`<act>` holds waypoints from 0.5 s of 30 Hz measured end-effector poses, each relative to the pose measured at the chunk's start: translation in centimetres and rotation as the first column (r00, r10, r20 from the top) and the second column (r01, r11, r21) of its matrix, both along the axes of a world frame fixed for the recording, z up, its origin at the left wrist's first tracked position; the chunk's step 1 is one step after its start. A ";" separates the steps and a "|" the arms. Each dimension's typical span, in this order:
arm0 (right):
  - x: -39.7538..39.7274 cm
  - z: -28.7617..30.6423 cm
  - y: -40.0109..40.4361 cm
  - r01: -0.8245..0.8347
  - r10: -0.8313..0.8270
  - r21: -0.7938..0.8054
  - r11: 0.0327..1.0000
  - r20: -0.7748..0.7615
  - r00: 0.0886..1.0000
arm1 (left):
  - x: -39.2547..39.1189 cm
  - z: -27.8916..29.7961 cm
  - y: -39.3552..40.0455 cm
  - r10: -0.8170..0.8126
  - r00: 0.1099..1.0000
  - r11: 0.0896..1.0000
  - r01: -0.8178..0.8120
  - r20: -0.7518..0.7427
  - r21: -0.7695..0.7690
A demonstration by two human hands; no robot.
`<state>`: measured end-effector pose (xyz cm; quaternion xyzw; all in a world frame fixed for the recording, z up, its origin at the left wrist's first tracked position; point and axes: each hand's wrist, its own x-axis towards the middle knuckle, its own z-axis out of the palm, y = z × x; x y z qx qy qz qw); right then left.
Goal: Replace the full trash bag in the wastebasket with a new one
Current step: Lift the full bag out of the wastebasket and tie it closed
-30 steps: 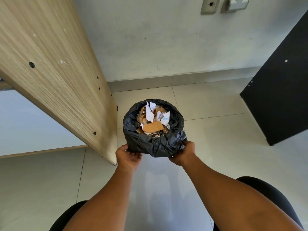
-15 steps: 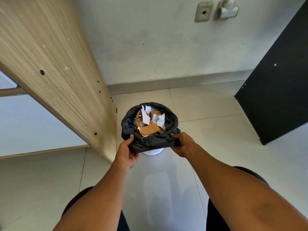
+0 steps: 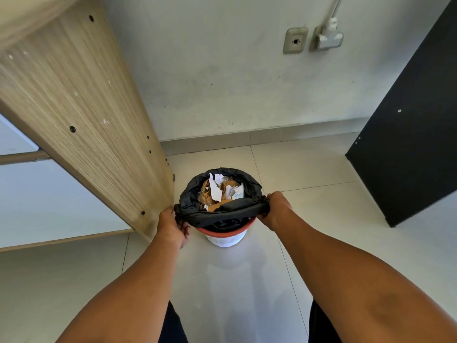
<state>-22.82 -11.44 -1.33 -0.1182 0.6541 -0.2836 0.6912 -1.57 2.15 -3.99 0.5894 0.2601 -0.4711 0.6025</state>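
A black trash bag (image 3: 217, 214), stuffed with torn brown cardboard and white paper scraps (image 3: 221, 193), sits in a small white wastebasket (image 3: 226, 240) with a red rim on the tiled floor. The near edge of the bag is peeled up off the rim, and the red rim shows beneath it. My left hand (image 3: 173, 225) grips the bag's edge at its left side. My right hand (image 3: 275, 210) grips the edge at its right side. The far part of the bag still lies over the basket. No new bag is in view.
A wooden furniture panel (image 3: 81, 115) stands close on the left of the basket. A black panel (image 3: 410, 149) stands at the right. The wall (image 3: 222, 82) behind carries a socket and a plug (image 3: 326, 38). My legs (image 3: 319, 323) are at the bottom edge.
Both hands moved from low on the bag's sides to its rim and pulled the near edge up off the basket, baring the red rim. The camera rose and drew back.
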 end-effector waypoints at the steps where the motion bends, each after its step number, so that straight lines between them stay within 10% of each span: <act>1: -0.1 0.3 -0.3 -0.026 0.026 0.006 1.000 -0.008 1.000 | 0.5 0.0 -0.3 -0.028 0.999 0.999 0.028 -0.025 0.021; 15: 2.0 -1.2 -3.0 -0.310 0.313 0.041 0.950 -0.164 0.936 | 3.1 -0.4 -3.3 -0.234 0.972 0.970 0.232 0.015 0.073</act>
